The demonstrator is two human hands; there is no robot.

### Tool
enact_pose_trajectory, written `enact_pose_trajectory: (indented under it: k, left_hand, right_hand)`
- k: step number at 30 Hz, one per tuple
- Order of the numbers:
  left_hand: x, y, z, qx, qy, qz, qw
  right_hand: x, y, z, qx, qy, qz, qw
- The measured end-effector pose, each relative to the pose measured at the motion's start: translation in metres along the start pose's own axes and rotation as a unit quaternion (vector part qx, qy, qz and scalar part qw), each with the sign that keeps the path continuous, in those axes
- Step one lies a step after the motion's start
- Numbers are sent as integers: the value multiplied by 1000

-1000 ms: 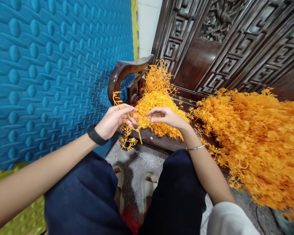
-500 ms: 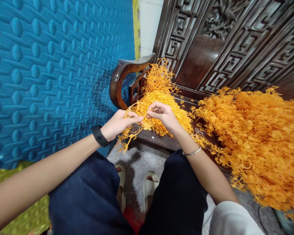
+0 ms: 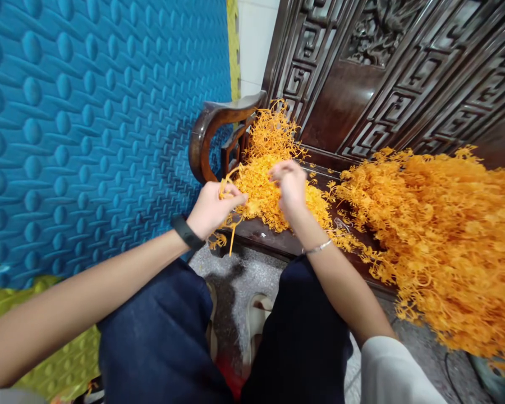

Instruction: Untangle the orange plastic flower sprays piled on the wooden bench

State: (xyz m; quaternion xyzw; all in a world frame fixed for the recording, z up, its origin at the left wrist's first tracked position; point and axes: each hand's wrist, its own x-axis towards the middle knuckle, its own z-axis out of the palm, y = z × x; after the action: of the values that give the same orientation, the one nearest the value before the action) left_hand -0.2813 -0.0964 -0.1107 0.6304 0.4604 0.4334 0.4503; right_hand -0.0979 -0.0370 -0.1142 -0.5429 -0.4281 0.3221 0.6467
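My left hand (image 3: 219, 203) is closed on an orange plastic flower stem (image 3: 232, 235), whose thin branches stick out above and below the fingers. To its right, my right hand (image 3: 291, 182) hovers over a pile of small yellow-orange plastic pieces (image 3: 258, 193). Motion smears its fingers, which look bent, and whether anything is between them does not show. The pile lies on the dark wooden bench seat (image 3: 256, 233). Behind it rises a tangled heap of orange branching stems (image 3: 273, 132).
A large mass of orange plastic stems (image 3: 450, 241) covers the right side of the bench. A curved wooden armrest (image 3: 200, 140) stands at the left, before blue foam matting (image 3: 109, 123). The carved backrest (image 3: 340, 101) is behind. My sandalled feet (image 3: 256, 320) rest on the floor.
My right hand has moved up and away from the left, over the pile. My left hand has shifted slightly right, still holding the stem.
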Motion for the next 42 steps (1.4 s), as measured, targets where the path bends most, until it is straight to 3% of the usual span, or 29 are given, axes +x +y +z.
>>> enact_pose_trajectory:
  k: [2,4,7,10,13,16,18,19,22,24,26,30,35,39,42]
  left_hand:
    - [-12,4,-1,1,-17,-15,1000]
    - [-22,9,-3,-23,-25,-20,999]
    - [-26,12,-3,-62,-45,-56,995]
    - [-24,11,-3,-102,-85,-127,983]
    - [-22,10,-4,-146,-110,-157,971]
    - [-20,10,-7,-187,-102,-155,965]
    - [-19,9,-9,-203,-93,-155,962]
    - [-18,8,-10,-208,-88,-157,961]
    - [-13,5,-13,-235,-70,-164,956]
    - [-10,3,-14,-260,-52,-163,950]
    - [-8,0,-14,-286,-38,-161,944]
    - [-6,-2,-14,-311,-18,-157,937]
    - [-4,0,-13,-320,1,-150,935]
    - [-2,1,-14,-335,27,-137,932]
    - [-1,2,-15,-351,48,-144,924]
  right_hand:
    - [33,5,-29,-45,132,5,990]
    - [60,15,-59,-111,180,-81,974]
    - [73,32,-84,-190,35,-112,975]
    - [65,44,-83,-264,-81,-116,954]
    - [58,46,-75,-362,-120,-134,915]
    - [56,43,-71,-470,-130,-159,858]
    - [54,40,-70,-493,-129,-166,844]
    - [51,37,-69,-474,-132,-159,856]
    - [37,27,-62,-306,-179,-88,931]
    - [24,21,-54,-190,-242,-39,951]
    - [11,15,-46,-163,-277,-39,946]
    - [-10,9,-28,-193,-273,-87,938]
    - [-31,0,-16,-92,-439,-12,894]
    - [-40,-6,-14,-72,-488,10,870]
    - [-45,-6,-12,-85,-488,-21,868]
